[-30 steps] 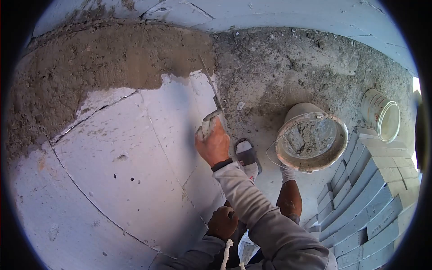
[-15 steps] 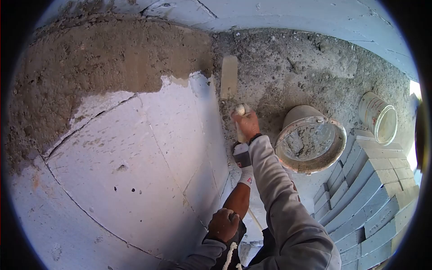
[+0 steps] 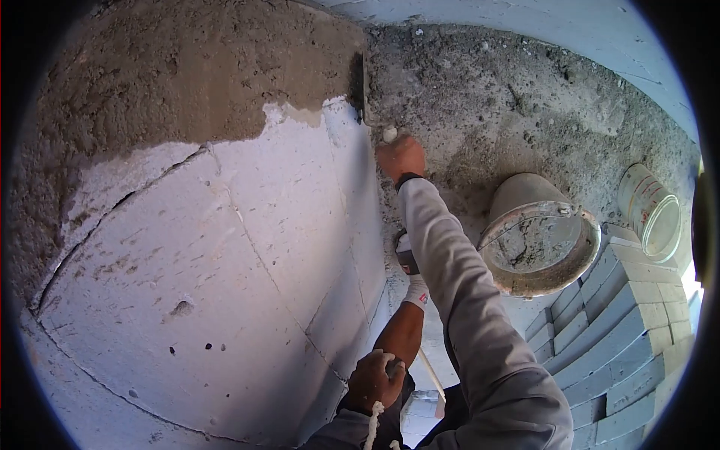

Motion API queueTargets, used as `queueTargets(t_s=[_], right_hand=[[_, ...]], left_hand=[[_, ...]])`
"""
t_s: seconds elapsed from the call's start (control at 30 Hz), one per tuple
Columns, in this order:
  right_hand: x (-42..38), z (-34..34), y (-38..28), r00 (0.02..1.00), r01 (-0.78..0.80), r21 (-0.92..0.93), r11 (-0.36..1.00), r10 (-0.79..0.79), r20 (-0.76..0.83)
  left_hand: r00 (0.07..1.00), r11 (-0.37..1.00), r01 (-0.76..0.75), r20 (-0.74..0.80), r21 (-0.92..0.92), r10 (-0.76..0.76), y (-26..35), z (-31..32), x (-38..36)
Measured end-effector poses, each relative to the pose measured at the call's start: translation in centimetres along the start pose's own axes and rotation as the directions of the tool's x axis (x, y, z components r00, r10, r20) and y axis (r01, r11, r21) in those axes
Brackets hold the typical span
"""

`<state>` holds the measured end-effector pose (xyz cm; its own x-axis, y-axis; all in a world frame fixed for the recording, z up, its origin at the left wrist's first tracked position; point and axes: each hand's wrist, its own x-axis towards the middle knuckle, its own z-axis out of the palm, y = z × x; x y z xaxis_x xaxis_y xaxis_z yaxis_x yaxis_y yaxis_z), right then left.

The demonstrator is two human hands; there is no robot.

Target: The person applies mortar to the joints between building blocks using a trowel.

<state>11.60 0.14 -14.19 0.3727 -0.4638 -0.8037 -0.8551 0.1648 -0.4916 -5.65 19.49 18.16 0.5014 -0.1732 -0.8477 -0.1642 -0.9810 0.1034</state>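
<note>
My right hand [image 3: 403,159] is closed around the handle of a plastering trowel [image 3: 389,134]; the pale knob of the handle shows past my fingers. Its blade [image 3: 364,88] is seen nearly edge-on, close against the right edge of the mortar-covered wall area. The brown mortar layer [image 3: 187,82] covers the upper part of the white block wall [image 3: 225,277]. Down near my bent knee, my left hand [image 3: 373,379] rests on my leg with its fingers curled in, and nothing shows in it.
Right of my arm stands a bucket [image 3: 536,285] with grey mortar inside. A smaller white bucket [image 3: 652,210] is tilted beside stacked grey blocks [image 3: 622,322]. Rough, dirt-strewn floor [image 3: 480,97] runs up to another pale wall [image 3: 525,19]. My shoe [image 3: 405,255] is planted beside the wall.
My right hand has moved forward and slightly left with the trowel. The blade has turned from showing its flat face to edge-on at the wall. My left hand stays at my leg.
</note>
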Motion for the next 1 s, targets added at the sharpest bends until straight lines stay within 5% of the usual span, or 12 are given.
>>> queueTargets(t_s=[0.2,0.33,0.53,0.67,0.73,0.8,0.87,1.0], right_hand=[[-7.8,-2.3,-5.2,0.996,0.080,0.050,0.996,-0.077,-0.054],[-14.9,-2.9,-5.6,0.943,0.329,0.086,0.940,-0.321,-0.092],[-22.6,-10.7,-1.1,0.915,0.396,0.238,0.887,-0.402,-0.022],[-28.4,-20.7,6.8,0.891,0.433,0.036,0.901,-0.421,-0.166],[-30.8,-24.7,11.1,0.929,0.316,-0.023,0.949,-0.314,-0.198],[-31.4,-28.3,16.0,0.992,-0.089,-0.157,0.984,0.101,0.071],[-30.6,-30.3,18.5,0.982,-0.186,-0.458,0.869,0.156,-0.102],[-25.2,-30.0,23.6,0.951,-0.258,-0.433,0.863,0.149,-0.269]], left_hand=[[0.999,1.000,-0.011,0.034,-0.014,0.012,0.1,0.4,-0.2],[0.996,0.998,0.049,0.078,0.034,-0.051,0.9,0.5,-0.4],[0.985,0.991,0.053,0.157,0.120,-0.071,0.4,1.9,-1.2],[0.975,0.988,0.012,0.216,0.151,-0.045,0.9,2.9,-2.0],[0.989,0.974,0.030,0.134,0.225,-0.062,1.7,3.0,-2.0],[0.989,0.976,0.021,0.141,0.216,-0.052,1.8,3.4,-2.1],[0.990,0.973,0.023,0.130,0.229,-0.054,1.7,3.9,-2.2],[0.990,0.963,0.013,0.132,0.269,-0.050,1.4,4.3,-2.6]])
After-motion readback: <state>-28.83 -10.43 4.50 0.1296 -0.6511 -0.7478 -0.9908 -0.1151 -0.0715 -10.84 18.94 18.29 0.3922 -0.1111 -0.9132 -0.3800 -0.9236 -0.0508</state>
